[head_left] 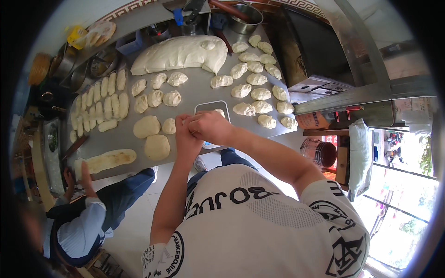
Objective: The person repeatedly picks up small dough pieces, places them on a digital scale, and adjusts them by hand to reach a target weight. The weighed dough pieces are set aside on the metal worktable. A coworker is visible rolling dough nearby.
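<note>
My left hand [188, 137] and my right hand [212, 127] are pressed together over the near left part of a kitchen scale [226, 118]. Their fingers are curled, and whatever lies between them is hidden. A small piece of dough [219, 112] shows on the scale just beyond my right hand. Left of my left hand rest a round dough ball [169, 126] and two larger smooth dough pieces [147, 127]. A long slab of dough [180, 54] lies at the back of the steel table [198, 91]. Rough dough lumps [257, 79] stand in rows to the right.
At the left, a co-worker's hand [87, 175] is at a flattened dough strip [111, 161]. Several dough rolls [107, 106] lie under clear film. A steel pot [247, 21] stands at the back, beside a dark oven-like appliance [313, 45] on the right.
</note>
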Demonstrator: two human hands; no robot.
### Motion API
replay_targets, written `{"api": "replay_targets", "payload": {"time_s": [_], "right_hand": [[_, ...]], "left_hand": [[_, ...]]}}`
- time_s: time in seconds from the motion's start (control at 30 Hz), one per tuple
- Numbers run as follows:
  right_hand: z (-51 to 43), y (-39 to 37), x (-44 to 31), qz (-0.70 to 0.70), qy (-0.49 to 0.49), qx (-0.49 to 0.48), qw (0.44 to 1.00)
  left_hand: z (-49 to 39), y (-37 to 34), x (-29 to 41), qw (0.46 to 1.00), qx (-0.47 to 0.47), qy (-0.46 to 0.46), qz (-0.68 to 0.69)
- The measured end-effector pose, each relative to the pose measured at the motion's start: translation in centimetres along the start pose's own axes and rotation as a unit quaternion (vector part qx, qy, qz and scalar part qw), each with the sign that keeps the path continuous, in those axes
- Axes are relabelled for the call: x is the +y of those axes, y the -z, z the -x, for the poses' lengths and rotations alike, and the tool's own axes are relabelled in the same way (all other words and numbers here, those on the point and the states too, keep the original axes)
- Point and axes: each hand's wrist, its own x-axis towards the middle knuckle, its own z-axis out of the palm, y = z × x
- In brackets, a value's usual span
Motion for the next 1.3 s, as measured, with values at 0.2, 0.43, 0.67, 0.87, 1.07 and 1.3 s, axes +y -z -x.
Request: {"api": "replay_targets", "payload": {"time_s": [0.2, 0.43, 0.67, 0.87, 1.07, 1.3], "right_hand": [[1.1, -0.4, -1.4, 0.007, -0.053, 0.029, 0.998], [5.4, 2.2, 0.9, -0.477, -0.255, -0.234, 0.808], [9.3, -2.6, 5.0, 0.166, -0.096, 0.136, 0.972], [6.9, -1.4, 6.3, -0.038, -0.257, 0.145, 0.955], [3.5, -0.2, 1.8, -0.055, -0.098, 0.108, 0.988], [2.2, 1.0, -0.6, -0.089, -0.104, 0.007, 0.991]], "left_hand": [[1.2, -1.3, -1.7, 0.981, -0.088, 0.115, -0.131], [4.2, -1.8, -6.4, 0.977, -0.042, 0.2, -0.055], [5.1, -0.5, -8.3, 0.795, 0.012, 0.475, 0.376], [2.9, -1.0, -5.8, 0.763, 0.022, 0.375, 0.526], [-0.1, -2.0, -1.8, 0.765, 0.033, 0.253, 0.591], [-0.1, 0.7, 0.0, 0.99, -0.079, 0.013, 0.113]]}}
